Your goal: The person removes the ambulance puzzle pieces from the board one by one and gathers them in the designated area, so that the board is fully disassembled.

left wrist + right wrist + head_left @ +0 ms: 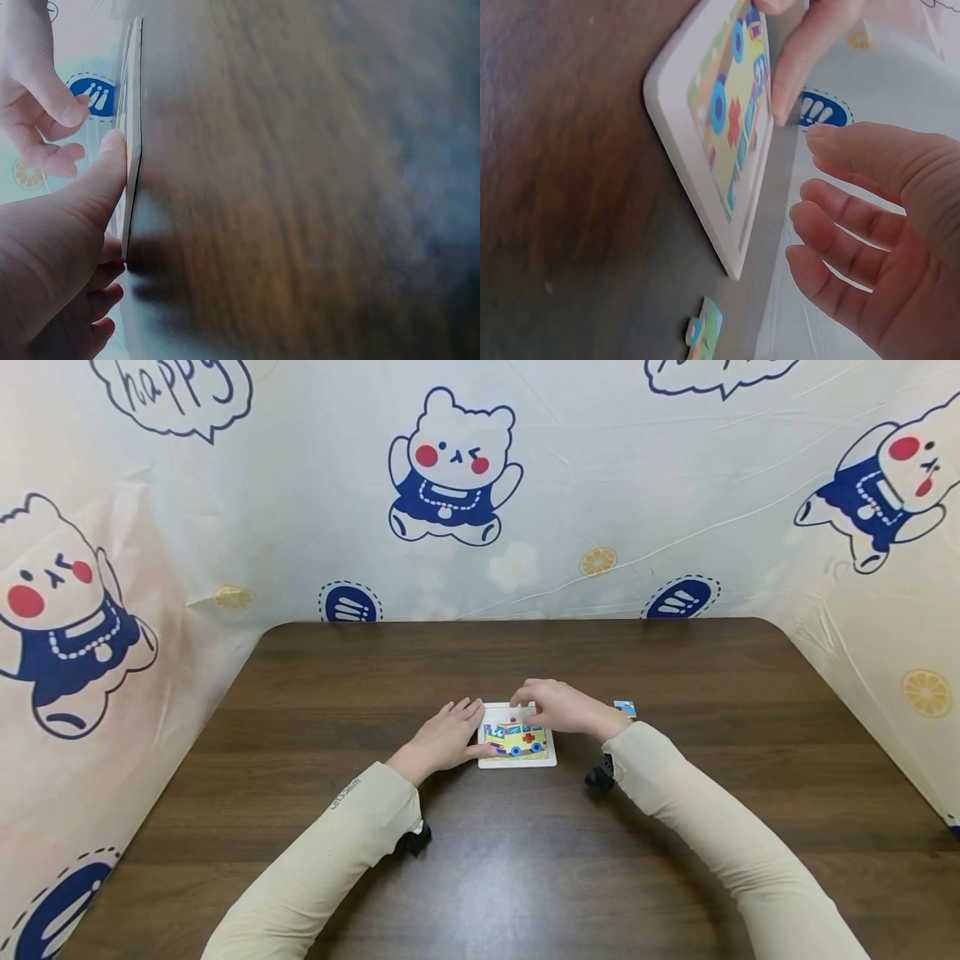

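A small white-framed jigsaw puzzle (pixel 517 762) with a yellow ambulance picture lies flat on the table. Along its left side rests my left hand (pixel 448 737), fingers spread at the edge and thumb laid over the lower left of the picture. The left wrist view shows that thumb (pixel 105 169) on the puzzle's face. Above the puzzle's upper right hovers my right hand (pixel 566 706). In the right wrist view its fingers (pixel 840 217) are loosely bent, with nothing between them and the thumb. The upper part of the picture is partly hidden by this hand.
A loose blue and green puzzle piece (pixel 625 707) lies on the brown table (pixel 510 860), right of the puzzle and partly behind the right wrist. A printed cloth (pixel 300 510) with cartoon bears hangs behind the table and along both sides.
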Tool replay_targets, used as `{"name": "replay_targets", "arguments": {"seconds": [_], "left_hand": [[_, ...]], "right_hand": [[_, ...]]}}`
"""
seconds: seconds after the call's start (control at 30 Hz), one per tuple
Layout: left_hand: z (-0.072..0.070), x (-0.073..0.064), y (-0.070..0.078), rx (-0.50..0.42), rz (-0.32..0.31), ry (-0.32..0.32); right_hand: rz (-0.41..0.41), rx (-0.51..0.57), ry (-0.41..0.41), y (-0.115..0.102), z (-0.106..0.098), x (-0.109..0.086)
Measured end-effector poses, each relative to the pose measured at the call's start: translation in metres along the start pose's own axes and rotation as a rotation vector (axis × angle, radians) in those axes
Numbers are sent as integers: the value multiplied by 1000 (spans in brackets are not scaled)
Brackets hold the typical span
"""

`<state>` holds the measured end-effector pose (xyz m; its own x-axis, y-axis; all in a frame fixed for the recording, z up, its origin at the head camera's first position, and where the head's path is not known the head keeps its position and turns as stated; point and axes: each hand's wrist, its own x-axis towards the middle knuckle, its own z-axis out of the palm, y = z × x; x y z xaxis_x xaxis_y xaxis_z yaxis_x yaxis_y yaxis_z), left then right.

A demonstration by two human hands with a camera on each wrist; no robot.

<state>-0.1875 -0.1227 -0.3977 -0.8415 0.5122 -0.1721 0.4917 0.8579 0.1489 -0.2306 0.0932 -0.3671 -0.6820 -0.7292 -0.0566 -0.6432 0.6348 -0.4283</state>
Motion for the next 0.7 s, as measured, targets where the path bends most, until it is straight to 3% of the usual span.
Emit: {"name": "replay_targets", "arguments": {"seconds": [0.7], "left_hand": [[1,1,-2,5,20,15]], "right_hand": [[-79,-12,-22,-15,22,13]]}}
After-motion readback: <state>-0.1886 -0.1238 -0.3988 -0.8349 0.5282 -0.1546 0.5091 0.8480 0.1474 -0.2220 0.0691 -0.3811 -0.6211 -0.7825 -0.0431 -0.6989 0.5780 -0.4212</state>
